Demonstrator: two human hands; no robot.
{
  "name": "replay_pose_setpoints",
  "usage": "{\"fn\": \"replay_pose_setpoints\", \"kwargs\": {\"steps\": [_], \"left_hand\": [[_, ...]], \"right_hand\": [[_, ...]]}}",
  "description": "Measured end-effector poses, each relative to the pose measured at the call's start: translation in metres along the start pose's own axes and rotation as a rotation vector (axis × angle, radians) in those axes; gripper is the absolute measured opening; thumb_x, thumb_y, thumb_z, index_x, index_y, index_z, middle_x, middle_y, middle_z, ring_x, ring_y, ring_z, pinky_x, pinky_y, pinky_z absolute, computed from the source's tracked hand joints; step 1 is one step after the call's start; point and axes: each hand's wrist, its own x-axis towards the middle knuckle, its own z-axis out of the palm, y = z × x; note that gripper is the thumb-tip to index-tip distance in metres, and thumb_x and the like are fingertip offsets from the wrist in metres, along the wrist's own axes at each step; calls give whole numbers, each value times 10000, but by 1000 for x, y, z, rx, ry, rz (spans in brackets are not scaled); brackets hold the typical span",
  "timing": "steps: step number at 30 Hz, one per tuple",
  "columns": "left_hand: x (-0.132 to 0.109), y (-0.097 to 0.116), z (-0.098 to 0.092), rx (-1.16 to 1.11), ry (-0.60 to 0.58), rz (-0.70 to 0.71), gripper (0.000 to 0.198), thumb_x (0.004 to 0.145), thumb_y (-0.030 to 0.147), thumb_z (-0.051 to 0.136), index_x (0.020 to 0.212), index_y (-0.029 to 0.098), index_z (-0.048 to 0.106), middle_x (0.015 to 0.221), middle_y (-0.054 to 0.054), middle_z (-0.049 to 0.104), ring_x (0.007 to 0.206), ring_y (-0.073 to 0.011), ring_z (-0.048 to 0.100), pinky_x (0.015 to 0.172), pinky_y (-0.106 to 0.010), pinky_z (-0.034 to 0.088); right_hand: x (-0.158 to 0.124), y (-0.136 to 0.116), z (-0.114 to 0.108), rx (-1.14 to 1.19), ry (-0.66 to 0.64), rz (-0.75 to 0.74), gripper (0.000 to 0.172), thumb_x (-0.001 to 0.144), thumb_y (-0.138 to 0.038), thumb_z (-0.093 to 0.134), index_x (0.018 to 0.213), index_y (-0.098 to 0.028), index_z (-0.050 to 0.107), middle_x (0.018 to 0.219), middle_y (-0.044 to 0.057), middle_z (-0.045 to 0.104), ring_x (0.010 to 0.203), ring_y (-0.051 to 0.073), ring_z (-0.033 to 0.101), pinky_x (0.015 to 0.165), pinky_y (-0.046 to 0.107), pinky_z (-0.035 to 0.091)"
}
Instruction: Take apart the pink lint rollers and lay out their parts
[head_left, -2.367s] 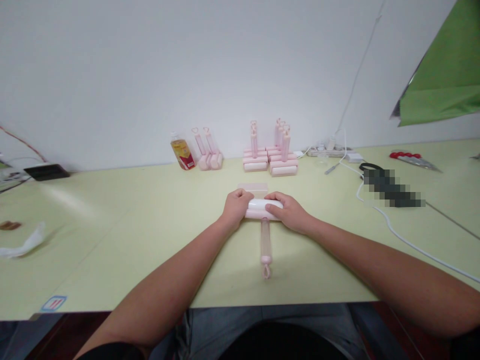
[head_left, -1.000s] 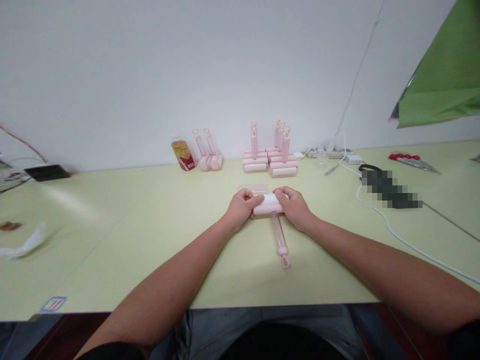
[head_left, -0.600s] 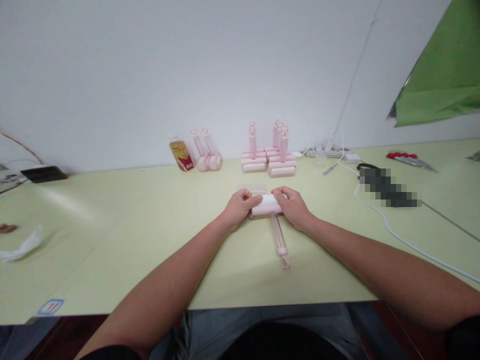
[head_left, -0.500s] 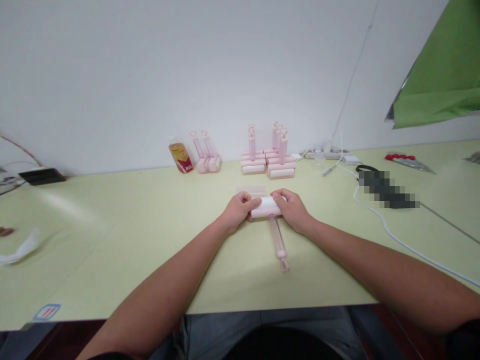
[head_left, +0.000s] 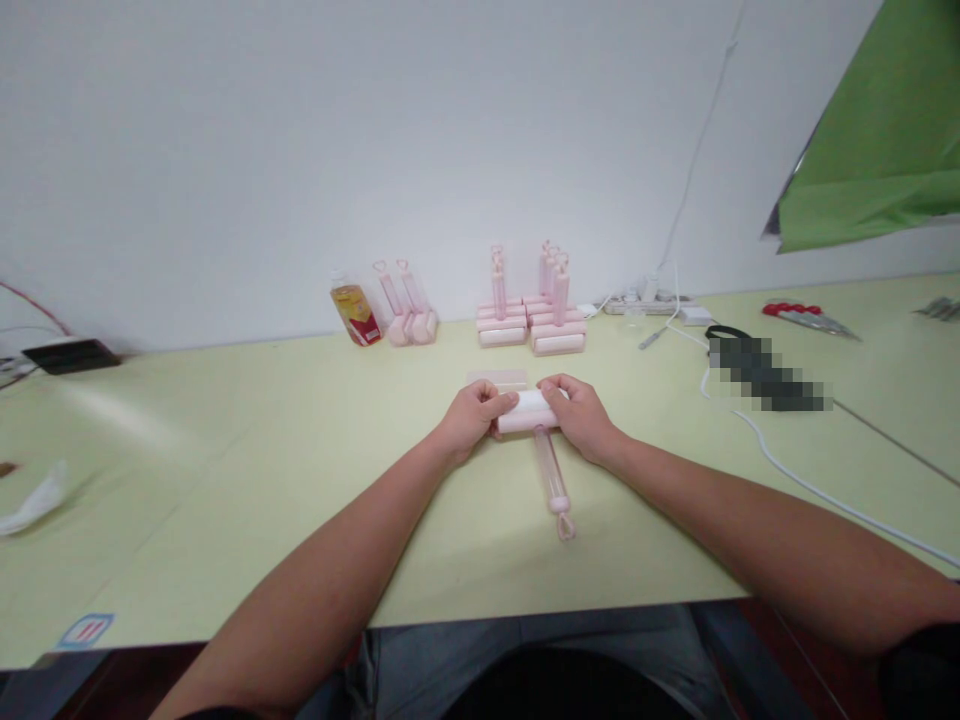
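Observation:
A lint roller (head_left: 530, 415) with a white roll and pink housing is held crosswise over the table. Its clear pink handle (head_left: 551, 470), tipped with a heart-shaped loop, points toward me. My left hand (head_left: 472, 418) grips the left end of the head, thumb on the roll. At the right end, my right hand (head_left: 579, 415) has its fingers wrapped round the head and its thumb pressed on top. Just behind the hands lies a flat pale pink piece (head_left: 499, 380), partly covered. The undersides of the fingers are hidden.
Several more lint rollers (head_left: 559, 335) stand by the wall, with others (head_left: 411, 325) beside a yellow-labelled bottle (head_left: 356, 312). On the right are a power strip (head_left: 649, 303), a white cable (head_left: 765, 445), a blurred-out dark object (head_left: 769, 375) and a red-handled tool (head_left: 810, 318).
The view has shifted slightly, so the scene sits a little further left. Both hands keep the same hold on the lint roller.

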Motion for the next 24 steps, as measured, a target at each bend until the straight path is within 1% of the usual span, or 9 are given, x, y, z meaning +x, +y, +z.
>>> {"fn": "replay_pose_setpoints", "kwargs": {"steps": [6, 12, 17, 20, 22, 24], "left_hand": [[3, 3, 1, 28, 2, -39, 441, 700, 453, 776, 684, 195, 420, 490, 61, 465, 363, -71, 415, 325, -182, 320], [4, 8, 4, 53, 21, -70, 404, 710, 407, 757, 675, 199, 413, 484, 59, 461, 348, -75, 405, 301, -188, 304], [4, 12, 3, 44, 16, -102, 408, 693, 408, 771, 672, 190, 428, 520, 49, 481, 378, -68, 433, 326, -179, 332], [6, 17, 3, 69, 2, -140, 389, 699, 418, 763, 668, 181, 456, 532, 37, 500, 390, -70, 446, 333, -180, 341], [7, 19, 4, 124, 26, -164, 361, 706, 396, 752, 653, 175, 472, 516, 32, 500, 381, -76, 449, 326, -182, 335], [8, 17, 5, 189, 84, -167, 347, 707, 366, 747, 629, 173, 469, 485, 34, 487, 362, -79, 444, 319, -180, 324]], "right_hand": [[0, -3, 1, 15, 6, 2, 368, 859, -499, 527, 897, -164, 674, 768, 9, 625, 694, 159, 514, 627, 262, 397], [2, -1, 2, 0, 13, -3, 356, 864, -484, 530, 889, -166, 687, 772, 10, 628, 712, 161, 520, 647, 266, 399], [4, 3, 3, 16, 29, -7, 362, 860, -489, 524, 891, -169, 690, 789, 16, 646, 722, 169, 531, 654, 270, 413], [5, 4, 4, 29, 52, 9, 367, 854, -495, 527, 890, -167, 689, 769, 16, 642, 696, 167, 528, 642, 270, 420], [6, 4, 5, 30, 69, 27, 370, 845, -499, 537, 891, -165, 688, 755, 18, 638, 682, 167, 527, 619, 268, 417], [8, 5, 6, 22, 85, 35, 366, 835, -500, 552, 884, -163, 686, 760, 22, 637, 682, 168, 528, 598, 263, 411]]}}
